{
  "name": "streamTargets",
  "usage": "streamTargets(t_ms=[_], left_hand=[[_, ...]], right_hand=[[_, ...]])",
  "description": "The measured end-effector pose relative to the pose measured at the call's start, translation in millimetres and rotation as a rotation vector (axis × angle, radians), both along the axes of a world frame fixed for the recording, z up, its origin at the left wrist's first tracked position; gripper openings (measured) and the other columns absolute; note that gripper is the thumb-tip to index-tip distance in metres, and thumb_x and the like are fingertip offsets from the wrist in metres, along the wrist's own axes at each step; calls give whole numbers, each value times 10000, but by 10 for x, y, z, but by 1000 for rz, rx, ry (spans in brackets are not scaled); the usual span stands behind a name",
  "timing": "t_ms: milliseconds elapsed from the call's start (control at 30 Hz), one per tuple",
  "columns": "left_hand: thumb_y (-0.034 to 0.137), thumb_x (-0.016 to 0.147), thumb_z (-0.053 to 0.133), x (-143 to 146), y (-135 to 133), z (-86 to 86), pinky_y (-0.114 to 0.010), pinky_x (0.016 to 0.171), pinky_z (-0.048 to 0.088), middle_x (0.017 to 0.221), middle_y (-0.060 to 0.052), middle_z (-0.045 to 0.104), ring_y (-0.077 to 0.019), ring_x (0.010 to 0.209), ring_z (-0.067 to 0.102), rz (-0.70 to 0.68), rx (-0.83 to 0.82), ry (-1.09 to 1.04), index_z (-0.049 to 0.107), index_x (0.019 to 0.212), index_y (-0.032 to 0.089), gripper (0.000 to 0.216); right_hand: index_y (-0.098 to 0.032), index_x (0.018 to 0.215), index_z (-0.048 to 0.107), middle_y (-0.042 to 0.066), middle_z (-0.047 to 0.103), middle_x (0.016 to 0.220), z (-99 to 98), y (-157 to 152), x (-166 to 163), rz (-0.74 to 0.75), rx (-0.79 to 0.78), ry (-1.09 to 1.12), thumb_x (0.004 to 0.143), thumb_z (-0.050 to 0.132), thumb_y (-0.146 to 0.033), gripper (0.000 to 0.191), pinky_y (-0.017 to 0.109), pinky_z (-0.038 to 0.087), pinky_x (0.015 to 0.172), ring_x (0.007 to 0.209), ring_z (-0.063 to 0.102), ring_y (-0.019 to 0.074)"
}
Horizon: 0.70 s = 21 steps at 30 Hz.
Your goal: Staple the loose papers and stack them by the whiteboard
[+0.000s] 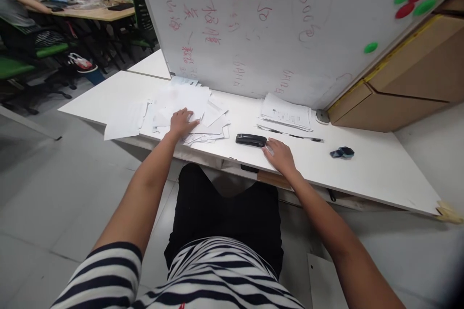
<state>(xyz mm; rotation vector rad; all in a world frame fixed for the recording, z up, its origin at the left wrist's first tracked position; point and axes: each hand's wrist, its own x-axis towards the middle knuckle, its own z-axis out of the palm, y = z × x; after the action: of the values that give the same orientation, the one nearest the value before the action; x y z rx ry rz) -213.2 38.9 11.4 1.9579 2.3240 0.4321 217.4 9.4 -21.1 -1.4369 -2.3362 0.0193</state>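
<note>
My left hand rests palm down on a loose heap of white papers spread over the left part of the white table. A black stapler lies at the table's middle. Just right of it, my right hand lies flat on the tabletop, fingertips almost touching the stapler's end. Neither hand grips anything.
A neat stack of printed sheets and a black pen lie behind my right hand. A small dark object sits further right. A whiteboard with red writing stands behind the table, cardboard boxes to its right. Another person sits at a desk far left.
</note>
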Motion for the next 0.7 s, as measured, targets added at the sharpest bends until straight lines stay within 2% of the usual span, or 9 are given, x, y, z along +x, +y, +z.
streamTargets(t_ms=[167,333,433,567,700], left_hand=[[428,879,412,63,-14,-48,-385,1038,254,1404,-73,470,-271,1237,381,44,123,2,545,1228,203,436],[406,873,407,85,-2,2,-398,965,300,1262,-78,587,-297,1148,433,111,129,17,557,1220,209,427],[389,894,360,112,26,82,-412,927,312,1132,-117,636,-305,1116,450,149,120,49,568,1198,193,417],[424,895,367,53,130,244,-406,838,361,1024,-150,641,-319,1028,513,211,72,49,609,1055,177,381],[485,865,436,-54,207,453,-367,735,395,875,-111,637,-279,862,557,288,114,2,603,879,176,352]], right_hand=[[-194,1131,630,106,594,1297,1,-6,-11,-1,14,14,925,438,-384,339,434,419,983,1200,536,275],[-204,1139,628,99,584,1312,3,-10,-14,-23,-6,20,927,435,-390,341,445,410,990,1217,521,275],[-200,1151,624,101,578,1320,0,-10,-10,-18,-8,22,932,427,-392,352,444,405,990,1221,516,275],[-200,1153,623,97,581,1317,1,-3,1,-23,-25,37,937,418,-390,354,450,402,987,1218,515,277],[-204,1143,630,92,589,1305,11,3,2,-16,-33,64,944,399,-377,351,441,399,990,1215,515,270]])
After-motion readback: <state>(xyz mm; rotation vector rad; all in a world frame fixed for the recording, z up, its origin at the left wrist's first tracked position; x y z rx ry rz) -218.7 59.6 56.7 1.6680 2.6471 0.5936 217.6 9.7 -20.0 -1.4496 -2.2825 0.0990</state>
